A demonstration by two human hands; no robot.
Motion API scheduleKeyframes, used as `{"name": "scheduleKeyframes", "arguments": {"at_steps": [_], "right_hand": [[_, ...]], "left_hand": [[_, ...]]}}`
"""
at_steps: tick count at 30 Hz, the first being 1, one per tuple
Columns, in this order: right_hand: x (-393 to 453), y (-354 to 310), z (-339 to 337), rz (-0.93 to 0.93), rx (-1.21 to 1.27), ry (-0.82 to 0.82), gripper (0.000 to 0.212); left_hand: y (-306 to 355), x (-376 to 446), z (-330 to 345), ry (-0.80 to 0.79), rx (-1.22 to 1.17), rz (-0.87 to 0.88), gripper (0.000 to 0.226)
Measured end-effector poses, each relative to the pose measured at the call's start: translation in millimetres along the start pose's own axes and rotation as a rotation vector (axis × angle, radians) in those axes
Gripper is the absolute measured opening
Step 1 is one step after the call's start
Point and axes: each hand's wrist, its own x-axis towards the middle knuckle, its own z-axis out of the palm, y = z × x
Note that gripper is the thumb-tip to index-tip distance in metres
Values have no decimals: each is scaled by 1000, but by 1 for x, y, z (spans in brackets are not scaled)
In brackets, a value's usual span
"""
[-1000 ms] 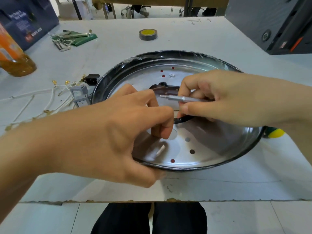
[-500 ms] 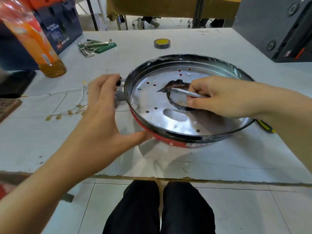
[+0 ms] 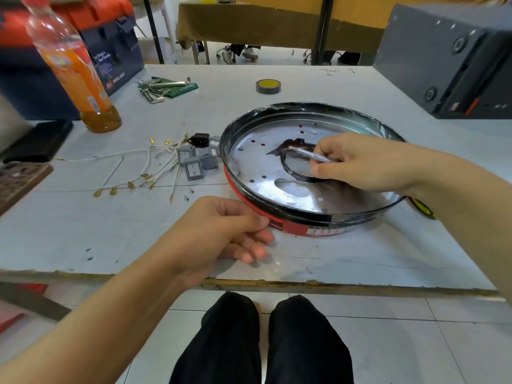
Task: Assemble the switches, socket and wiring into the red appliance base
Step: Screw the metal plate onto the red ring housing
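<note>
gripping a screwdriver bit (image 3: 310, 156) over the red appliance base (image 3: 310, 173), the right hand (image 3: 368, 164) seemingly prepared fastening; the left hand (image 3: 221, 234), loosely curled and empty, needed the switches (image 3: 191, 162) at centre left.

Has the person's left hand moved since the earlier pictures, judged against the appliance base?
Yes. The left hand has moved off the red appliance base, where it worked beside the right hand, toward the table's near edge, now by the rim.

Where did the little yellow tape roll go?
The tape roll sits far back on the table, behind the red appliance base.
</note>
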Motion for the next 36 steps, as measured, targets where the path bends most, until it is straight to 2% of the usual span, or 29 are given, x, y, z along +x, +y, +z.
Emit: {"name": "scheduleKeyframes", "arguments": {"at_steps": [2, 5, 13, 20, 22, 24, 25, 26, 28, 29, 30, 36], "right_hand": [[0, 1, 1, 2, 5, 9, 19], [-1, 3, 1, 1, 23, 22, 17], [-2, 2, 0, -120, -33, -25, 16], [-7, -4, 7, -182, -99, -114, 14], [-8, -4, 7, -192, -111, -118, 13], [-7, -3, 8, -219, -158, -107, 14], [-7, -3, 9, -229, -177, -104, 15], [-7, -3, 10, -237, -187, -100, 15], [-7, -2, 11, -250, -188, -91, 15], [-7, -3, 12, -258, -188, -88, 15], [-7, -3, 12, -269, -191, -82, 15], [-8, -5, 17, -299, -190, -44, 12]], "left_hand": [[2, 3, -4, -76, -169, -56, 15], [5, 9, -10, -97, -277, -83, 18], [10, 15, -28, -166, -195, -28, 12], [8, 19, -38, -262, -246, 4, 39], [10, 22, -40, -336, -298, 3, 36], [16, 21, -38, -559, -470, -35, 32], [16, 20, -37, -600, -582, -53, 37], [16, 19, -38, -539, -559, -4, 43], [10, 24, -40, -557, -538, -53, 38], [8, 24, -40, -423, -437, 1, 32], [9, 23, -39, -354, -355, 52, 30], [9, 18, -32, -267, -272, 75, 42]]}}
